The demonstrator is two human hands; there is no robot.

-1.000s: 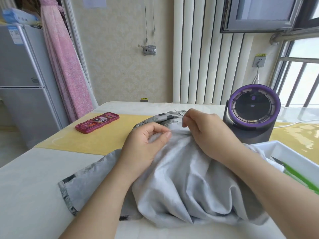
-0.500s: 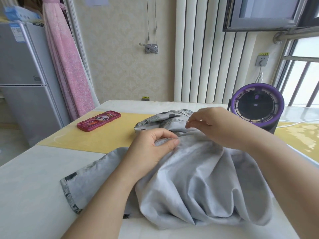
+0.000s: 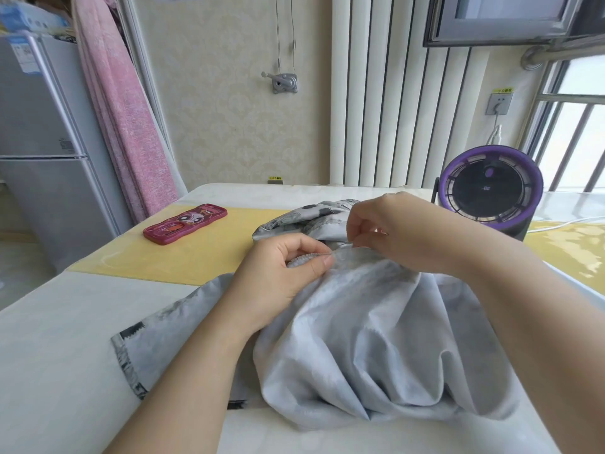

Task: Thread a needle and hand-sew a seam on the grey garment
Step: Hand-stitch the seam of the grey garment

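Bunching beneath both hands — grey garment, pinched by left hand, right hand.

wall: cream damask | blinds: white | fridge: grey, left | window: barred, daylit

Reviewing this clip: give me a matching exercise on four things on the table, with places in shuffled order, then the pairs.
Things:
1. red phone case
2. purple fan
3. grey garment
4. left hand

Places:
A. bunched under both hands
B. far right of the table
C. on the yellow mat, far left
D. pinching a gathered fabric edge

Pairs: 1-C, 2-B, 3-A, 4-D
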